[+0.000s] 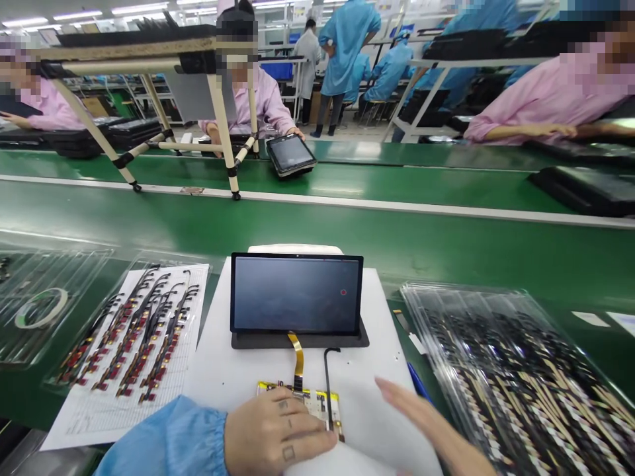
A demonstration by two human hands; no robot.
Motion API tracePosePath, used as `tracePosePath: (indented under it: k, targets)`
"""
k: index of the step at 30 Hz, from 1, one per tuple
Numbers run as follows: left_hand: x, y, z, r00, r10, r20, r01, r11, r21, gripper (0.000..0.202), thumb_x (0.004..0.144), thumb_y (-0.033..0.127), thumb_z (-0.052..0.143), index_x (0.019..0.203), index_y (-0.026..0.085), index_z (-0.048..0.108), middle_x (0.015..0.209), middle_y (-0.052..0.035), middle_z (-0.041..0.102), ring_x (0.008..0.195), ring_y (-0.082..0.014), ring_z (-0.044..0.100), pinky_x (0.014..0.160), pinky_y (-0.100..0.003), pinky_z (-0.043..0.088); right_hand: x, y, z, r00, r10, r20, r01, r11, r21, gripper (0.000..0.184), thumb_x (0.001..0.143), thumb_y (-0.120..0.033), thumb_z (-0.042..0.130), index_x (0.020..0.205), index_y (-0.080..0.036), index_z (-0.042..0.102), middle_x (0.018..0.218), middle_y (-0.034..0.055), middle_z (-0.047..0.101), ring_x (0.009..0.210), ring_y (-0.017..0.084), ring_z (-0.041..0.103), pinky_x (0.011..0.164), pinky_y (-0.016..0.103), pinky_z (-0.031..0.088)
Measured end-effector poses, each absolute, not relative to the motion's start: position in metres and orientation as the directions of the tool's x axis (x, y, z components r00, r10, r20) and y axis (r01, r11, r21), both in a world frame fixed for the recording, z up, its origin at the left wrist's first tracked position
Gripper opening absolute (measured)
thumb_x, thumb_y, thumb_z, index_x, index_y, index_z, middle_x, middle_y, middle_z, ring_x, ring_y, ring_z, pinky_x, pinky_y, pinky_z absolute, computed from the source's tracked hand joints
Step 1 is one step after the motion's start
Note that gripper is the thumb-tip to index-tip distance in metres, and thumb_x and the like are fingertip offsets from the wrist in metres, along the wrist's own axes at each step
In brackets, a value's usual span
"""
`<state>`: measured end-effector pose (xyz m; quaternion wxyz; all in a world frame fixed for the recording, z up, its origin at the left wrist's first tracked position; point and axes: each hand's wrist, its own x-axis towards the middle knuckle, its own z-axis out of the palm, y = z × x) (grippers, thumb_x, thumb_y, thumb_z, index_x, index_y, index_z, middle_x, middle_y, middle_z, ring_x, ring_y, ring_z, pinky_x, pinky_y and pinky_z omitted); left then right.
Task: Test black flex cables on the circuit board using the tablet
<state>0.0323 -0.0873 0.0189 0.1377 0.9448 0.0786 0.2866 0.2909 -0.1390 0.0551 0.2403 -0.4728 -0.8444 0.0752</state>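
My left hand (278, 433), in a blue sleeve, lies over a small circuit board (320, 400) with yellow edges and covers much of it. Its fingers stretch to the right across the board's near end. An orange ribbon cable (298, 357) runs from the board up to a tilted display panel (296, 294), whose screen is lit dark grey with a red dot. A thin black cable (328, 383) with a bent top end lies across the board. My right hand (429, 420), slightly blurred, is to the right of the board with fingers extended and nothing in them.
A white work pad (213, 360) lies underneath. Left, cables with red parts (163, 350) rest on a printed sheet (94, 423); a tape roll (42, 308) lies beyond. A clear tray (417, 297) of cables and a blue pen (419, 382) are right. Co-workers sit across the green bench (377, 238).
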Motion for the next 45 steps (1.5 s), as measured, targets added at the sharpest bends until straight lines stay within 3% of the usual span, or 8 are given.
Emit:
tracePosePath:
  k: [4,12,21,25,30,33,38,45]
  targets:
    - [0.034,-0.091,0.015,0.823,0.219,0.523,0.033,-0.939,0.342,0.024,0.092,0.017,0.047,0.115,0.013,0.049,0.096,-0.003,0.067,0.08,-0.0142,0.059,0.071,-0.029,0.045,0.276,-0.095,0.053,-0.158,0.856,0.493,0.86,0.365,-0.358,0.047,0.095,-0.038,0.038,0.137,-0.019,0.028,0.123,0.0092,0.051,0.11,0.023,0.052,0.088,0.036,0.049]
    - [0.024,-0.08,0.016,0.93,0.236,0.281,0.05,-0.839,0.542,0.041,0.079,0.015,0.064,0.115,0.021,0.045,0.102,0.0002,0.065,0.095,-0.0153,0.056,0.084,-0.028,0.044,0.256,-0.025,0.036,-0.172,0.735,0.656,0.907,0.378,-0.186,0.048,0.095,-0.034,0.035,0.137,-0.017,0.02,0.13,0.0112,0.047,0.121,0.03,0.037,0.09,0.046,0.038]
    - [0.022,-0.071,0.037,0.93,0.262,0.256,0.076,-0.821,0.565,0.04,0.074,0.013,0.064,0.111,0.018,0.049,0.101,-0.0033,0.063,0.097,-0.0177,0.053,0.086,-0.031,0.043,0.259,-0.055,0.042,-0.025,0.667,0.745,0.876,0.374,-0.305,0.016,0.091,-0.019,0.045,0.106,-0.022,0.051,0.105,0.0062,0.057,0.1,0.024,0.048,0.085,0.039,0.036]
    - [0.021,-0.072,0.025,0.93,0.258,0.26,0.084,-0.841,0.534,0.042,0.075,0.018,0.064,0.114,0.018,0.048,0.102,-0.0046,0.063,0.096,-0.0189,0.053,0.082,-0.031,0.044,0.26,-0.081,0.029,-0.117,0.698,0.707,0.881,0.402,-0.251,0.013,0.088,-0.015,0.049,0.083,-0.022,0.058,0.09,0.0044,0.052,0.085,0.02,0.047,0.074,0.034,0.036]
    - [0.021,-0.076,0.008,0.877,0.295,0.379,0.051,-0.841,0.538,0.045,0.075,0.018,0.061,0.117,0.019,0.045,0.099,-0.0036,0.063,0.093,-0.0197,0.053,0.078,-0.033,0.042,0.255,-0.086,0.013,-0.223,0.712,0.665,0.905,0.405,-0.13,0.021,0.09,-0.012,0.044,0.079,-0.018,0.06,0.076,0.0039,0.05,0.074,0.018,0.045,0.067,0.031,0.033]
    - [0.021,-0.073,0.014,0.908,0.27,0.321,0.045,-0.824,0.565,0.044,0.08,0.016,0.057,0.121,0.018,0.042,0.104,-0.0038,0.062,0.095,-0.0196,0.052,0.08,-0.033,0.041,0.251,-0.082,0.008,-0.218,0.721,0.657,0.911,0.392,-0.128,0.024,0.091,-0.011,0.042,0.075,-0.015,0.059,0.072,0.0038,0.049,0.071,0.017,0.043,0.067,0.03,0.034]
    - [0.021,-0.067,0.026,0.96,0.206,0.191,0.058,-0.811,0.583,0.045,0.082,0.013,0.058,0.123,0.017,0.039,0.111,-0.0045,0.061,0.099,-0.021,0.053,0.082,-0.033,0.04,0.25,-0.084,0.002,-0.231,0.712,0.664,0.907,0.404,-0.118,0.028,0.095,-0.013,0.036,0.078,-0.014,0.059,0.074,0.0048,0.054,0.073,0.017,0.046,0.068,0.03,0.035]
    - [0.02,-0.067,0.025,0.94,0.244,0.239,0.066,-0.817,0.573,0.031,0.092,0.018,0.051,0.121,0.016,0.042,0.109,-0.0037,0.063,0.097,-0.0176,0.055,0.08,-0.03,0.04,0.257,-0.096,0.007,-0.298,0.682,0.668,0.852,0.505,-0.136,0.023,0.092,-0.004,0.038,0.086,-0.013,0.058,0.087,0.0044,0.064,0.089,0.02,0.053,0.076,0.033,0.04]
